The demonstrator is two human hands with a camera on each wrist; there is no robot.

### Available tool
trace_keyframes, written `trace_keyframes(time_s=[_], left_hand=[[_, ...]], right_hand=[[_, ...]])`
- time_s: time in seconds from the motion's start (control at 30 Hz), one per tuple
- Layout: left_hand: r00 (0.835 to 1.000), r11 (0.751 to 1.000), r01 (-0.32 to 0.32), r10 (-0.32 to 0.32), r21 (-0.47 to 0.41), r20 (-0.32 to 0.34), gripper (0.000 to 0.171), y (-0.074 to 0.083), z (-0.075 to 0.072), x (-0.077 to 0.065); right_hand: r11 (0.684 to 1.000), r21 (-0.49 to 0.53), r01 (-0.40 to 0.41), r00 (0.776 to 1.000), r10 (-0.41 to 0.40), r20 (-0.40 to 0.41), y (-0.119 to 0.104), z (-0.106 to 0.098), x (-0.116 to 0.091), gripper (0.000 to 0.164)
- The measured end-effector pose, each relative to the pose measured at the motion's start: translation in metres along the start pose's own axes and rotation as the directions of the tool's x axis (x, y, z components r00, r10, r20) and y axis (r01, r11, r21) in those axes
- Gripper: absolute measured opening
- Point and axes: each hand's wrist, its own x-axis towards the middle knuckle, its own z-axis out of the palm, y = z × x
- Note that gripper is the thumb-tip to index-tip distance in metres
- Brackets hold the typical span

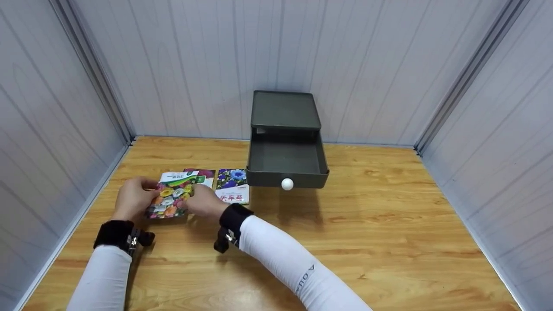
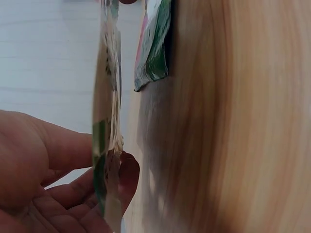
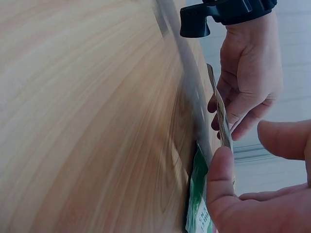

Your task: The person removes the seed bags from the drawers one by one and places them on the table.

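Flower packets (image 1: 169,204) lie between the two hands, roughly level and lifted just off the desk (image 1: 389,216). The left hand (image 1: 133,199) pinches their left edge, thumb on top and fingers curled beneath. The right hand (image 1: 205,202) is loosely spread at the opposite edge: a finger meets the packets while the thumb stands apart above them.

The step in hand seems to be gathering or squaring this bundle. The next move, I judge, calls for the right hand to bring its thumb down, or else leave the left pinch to carry, with the layers kept from sliding.

Counted: two hands; one blue-flowered packet (image 1: 233,185), flat just to the right of the right hand; one dark-red-flowered packet (image 1: 207,173), just beyond that hand's fingers and partly covered. The held bundle shows several edges, so probably more than one packet, but I cannot tell how many. Farther out, beyond and right of the right hand, stands one box (image 1: 285,109) with one drawer (image 1: 265,178) pulled out and one white knob (image 1: 287,184).
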Motion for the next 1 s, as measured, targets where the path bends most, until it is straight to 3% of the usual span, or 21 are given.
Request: trace_keyframes(time_s=[0.23, 0.47, 0.7, 0.8, 1.0], left_hand=[[0.999, 1.0, -0.012, 0.013, 0.023, -0.044, 0.032, -0.006, -0.005, 0.002], [0.997, 0.999, -0.018, 0.021, 0.034, -0.073, 0.033, -0.016, -0.009, 0.002], [0.997, 0.999, 0.001, 0.002, 0.039, -0.08, 0.035, -0.022, -0.011, 0.004], [0.996, 0.999, 0.017, -0.014, 0.043, -0.086, 0.036, -0.024, -0.011, 0.005], [0.994, 0.998, 0.045, -0.039, 0.054, -0.099, 0.039, -0.028, -0.012, 0.008]], right_hand=[[0.999, -0.005, 0.053, 0.998, -0.053, 0.024, -0.002, 0.001, -0.003, 0.066], [0.997, 0.072, 0.026, 0.999, -0.028, 0.033, -0.006, 0.01, -0.003, 0.075], [0.969, 0.24, 0.06, 0.987, -0.093, 0.13, -0.003, 0.012, -0.001, 0.053], [0.964, 0.261, 0.051, 0.985, -0.091, 0.145, -0.001, 0.014, 0.0, 0.051], [0.956, 0.293, 0.001, 0.989, -0.044, 0.142, -0.002, 0.016, 0.001, 0.071]])
